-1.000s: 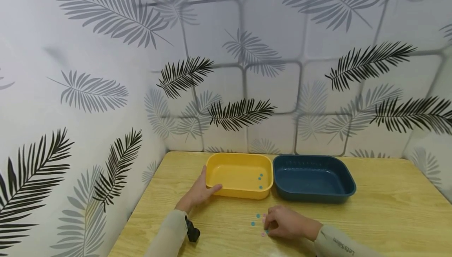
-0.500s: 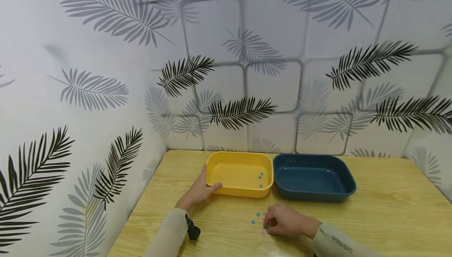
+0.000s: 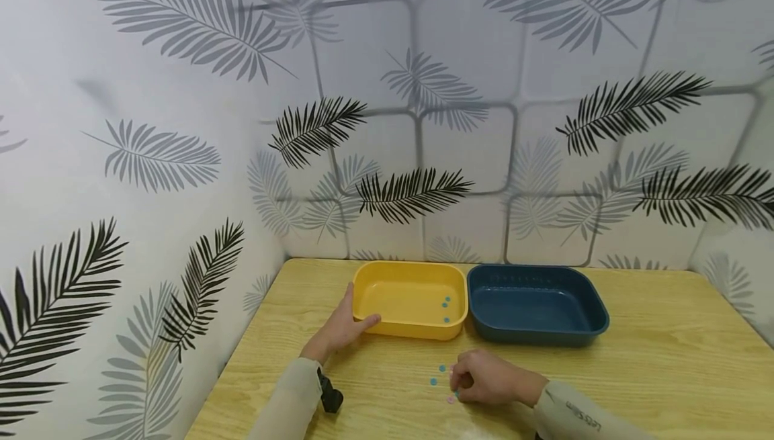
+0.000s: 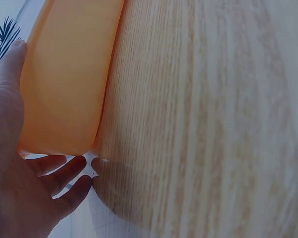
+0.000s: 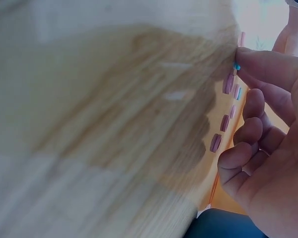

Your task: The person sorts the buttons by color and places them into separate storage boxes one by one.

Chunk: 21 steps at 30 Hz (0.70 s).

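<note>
Left hand [image 3: 338, 326]: thumb along the near wall and fingers about the end, grasping the near-left corner of a yellow, rectangular, plastic-looking tray [image 3: 393, 299]. The tray rests on the pale wood-grain table [image 3: 369, 389], just to the right of this hand. Inside it, at the end away from the left hand, lie three small blue round discs [image 3: 445, 305].

Right hand [image 3: 492, 378]: lowered to the tabletop, thumb and forefinger brought together in what appears to be a pinch on one small blue disc [image 5: 237, 66]; the other fingers curl loosely. Further blue discs [image 3: 433, 381] lie just to the left of this hand, and a small pink round disc [image 3: 450, 400] lies just beside its fingertips. A navy-blue, rectangular, plastic-looking tray [image 3: 532, 309] stands ahead of the right hand, just beside the yellow tray.

The step in hand is judged to be the picking up of a single disc, the left hand seeming to steady the yellow tray. The next move calls for a secure fingertip grip and a straight lift, leaving the neighbouring pieces undisturbed.
</note>
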Each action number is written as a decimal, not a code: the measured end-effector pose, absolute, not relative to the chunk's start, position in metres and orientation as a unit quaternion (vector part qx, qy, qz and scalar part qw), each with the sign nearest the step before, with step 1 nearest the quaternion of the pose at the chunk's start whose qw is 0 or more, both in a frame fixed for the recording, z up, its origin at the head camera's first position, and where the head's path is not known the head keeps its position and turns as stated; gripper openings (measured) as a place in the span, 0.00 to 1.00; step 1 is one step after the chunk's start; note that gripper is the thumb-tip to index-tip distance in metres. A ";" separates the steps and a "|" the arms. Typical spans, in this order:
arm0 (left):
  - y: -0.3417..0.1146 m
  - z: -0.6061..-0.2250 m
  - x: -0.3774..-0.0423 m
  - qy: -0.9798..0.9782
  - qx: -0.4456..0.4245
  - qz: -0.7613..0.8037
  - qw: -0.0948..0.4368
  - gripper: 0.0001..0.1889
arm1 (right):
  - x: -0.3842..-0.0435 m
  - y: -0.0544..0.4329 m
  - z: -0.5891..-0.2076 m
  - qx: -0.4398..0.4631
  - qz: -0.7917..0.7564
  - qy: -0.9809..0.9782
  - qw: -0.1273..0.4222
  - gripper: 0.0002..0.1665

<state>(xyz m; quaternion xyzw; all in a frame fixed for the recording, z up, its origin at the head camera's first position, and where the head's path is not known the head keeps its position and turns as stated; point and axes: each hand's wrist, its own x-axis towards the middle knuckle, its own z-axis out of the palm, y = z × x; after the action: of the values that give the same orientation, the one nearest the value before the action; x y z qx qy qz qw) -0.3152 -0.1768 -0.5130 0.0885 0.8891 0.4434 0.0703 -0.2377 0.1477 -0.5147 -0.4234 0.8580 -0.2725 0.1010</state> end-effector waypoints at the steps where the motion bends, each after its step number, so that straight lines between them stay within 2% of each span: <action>1: -0.177 -0.513 -0.315 0.889 0.088 0.443 0.070 0.55 | -0.238 0.148 -0.515 -0.422 -0.275 0.858 0.101 0.06; 15: -0.177 -0.514 -0.316 0.890 0.088 0.441 0.071 0.55 | -0.238 0.148 -0.511 -0.436 -0.271 0.854 0.087 0.11; 21: -0.177 -0.514 -0.315 0.889 0.085 0.444 0.072 0.55 | -0.238 0.156 -0.509 -0.424 -0.325 0.840 0.095 0.09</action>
<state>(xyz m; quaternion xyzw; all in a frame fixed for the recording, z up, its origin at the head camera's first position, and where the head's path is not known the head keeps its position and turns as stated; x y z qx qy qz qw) -0.3155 -0.1771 -0.5138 0.0847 0.8892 0.4437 0.0724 -0.2383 0.1563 -0.5088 -0.4243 0.8399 -0.3249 0.0947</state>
